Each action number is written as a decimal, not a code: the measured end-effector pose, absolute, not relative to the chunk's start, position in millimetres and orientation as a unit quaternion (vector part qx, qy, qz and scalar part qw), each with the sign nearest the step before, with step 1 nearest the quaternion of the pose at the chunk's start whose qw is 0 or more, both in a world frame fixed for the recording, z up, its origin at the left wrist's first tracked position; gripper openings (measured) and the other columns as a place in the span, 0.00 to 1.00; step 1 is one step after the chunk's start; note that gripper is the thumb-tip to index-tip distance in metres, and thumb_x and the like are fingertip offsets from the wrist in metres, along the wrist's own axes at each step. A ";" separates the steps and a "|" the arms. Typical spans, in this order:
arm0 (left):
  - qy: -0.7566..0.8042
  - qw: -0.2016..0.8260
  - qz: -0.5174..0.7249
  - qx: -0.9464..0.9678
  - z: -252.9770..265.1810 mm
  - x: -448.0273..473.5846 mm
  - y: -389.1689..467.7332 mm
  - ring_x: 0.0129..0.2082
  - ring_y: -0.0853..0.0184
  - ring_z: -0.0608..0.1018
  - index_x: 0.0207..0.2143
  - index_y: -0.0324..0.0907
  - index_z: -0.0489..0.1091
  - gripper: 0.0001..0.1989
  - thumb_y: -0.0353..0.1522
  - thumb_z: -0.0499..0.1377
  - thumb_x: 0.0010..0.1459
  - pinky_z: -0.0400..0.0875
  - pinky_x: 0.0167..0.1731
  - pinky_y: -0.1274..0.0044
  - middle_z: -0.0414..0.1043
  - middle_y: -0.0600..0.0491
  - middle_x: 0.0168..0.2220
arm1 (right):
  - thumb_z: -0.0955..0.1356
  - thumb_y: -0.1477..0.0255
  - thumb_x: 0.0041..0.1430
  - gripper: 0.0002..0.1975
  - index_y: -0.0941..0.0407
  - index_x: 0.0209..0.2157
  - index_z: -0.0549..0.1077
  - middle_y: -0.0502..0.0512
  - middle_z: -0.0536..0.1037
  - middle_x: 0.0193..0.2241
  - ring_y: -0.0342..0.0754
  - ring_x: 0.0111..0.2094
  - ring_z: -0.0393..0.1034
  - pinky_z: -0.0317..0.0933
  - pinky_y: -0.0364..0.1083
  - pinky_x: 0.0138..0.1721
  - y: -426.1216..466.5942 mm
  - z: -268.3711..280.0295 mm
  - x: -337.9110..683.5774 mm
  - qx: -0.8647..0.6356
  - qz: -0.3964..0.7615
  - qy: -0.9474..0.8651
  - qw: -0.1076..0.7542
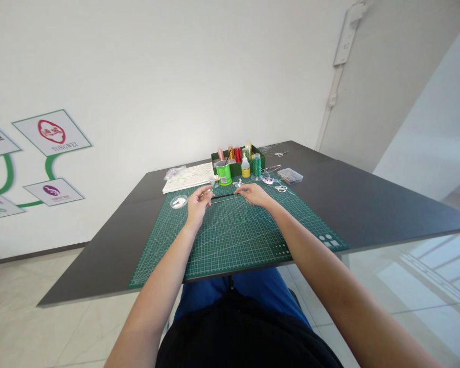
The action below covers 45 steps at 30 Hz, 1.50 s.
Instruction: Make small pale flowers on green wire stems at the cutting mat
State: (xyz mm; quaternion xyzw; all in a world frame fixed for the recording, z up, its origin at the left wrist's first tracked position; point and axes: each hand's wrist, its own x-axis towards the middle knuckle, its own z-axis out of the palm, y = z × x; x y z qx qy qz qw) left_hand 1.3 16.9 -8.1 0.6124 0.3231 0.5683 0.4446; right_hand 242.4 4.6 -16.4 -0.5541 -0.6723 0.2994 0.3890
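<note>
My left hand (200, 203) hovers above the green cutting mat (230, 245), thumb and fingers pinched round something small that I cannot make out; a bit of green shows at the fingertips. Facing it, my right hand (252, 194) is closed in a pinch. A faint green thread (242, 221) trails below it, seemingly from its fingers. Between the two hands, a thin dark stick (223, 196) and a slender tan stick (225, 200) run side by side across the mat. Just beyond the hands are a small pale pink piece (216, 178) and a tiny decorated piece (238, 183).
Behind stand a green tin (224, 174), a yellow-labelled glue bottle (246, 167), a green thread spool (256, 165) and a dark green box (236, 169) of spools. White scissors (279, 188) and a clear case (290, 176) lie right; a round dish (178, 202) and white sheets (187, 177) left.
</note>
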 end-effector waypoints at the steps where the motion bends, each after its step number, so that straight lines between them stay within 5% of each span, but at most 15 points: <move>1: 0.324 0.447 0.569 0.610 -8.2 1.3 17.1 0.20 0.76 0.66 0.45 0.40 0.78 0.22 0.38 0.70 0.47 0.57 0.19 0.82 0.75 0.53 0.29 | 0.63 0.74 0.62 0.15 0.61 0.41 0.81 0.43 0.61 0.12 0.40 0.14 0.57 0.54 0.40 0.22 4.8 -16.5 242.1 -0.553 0.299 -0.674 0.387; 45: 0.428 0.271 0.551 0.663 -16.4 -17.9 38.8 0.21 0.71 0.68 0.41 0.39 0.81 0.13 0.34 0.65 0.53 0.63 0.22 0.78 0.76 0.51 0.30 | 0.65 0.75 0.59 0.15 0.66 0.42 0.81 0.42 0.63 0.09 0.39 0.12 0.54 0.56 0.40 0.20 -11.3 -3.4 236.9 -0.453 0.418 -0.728 0.300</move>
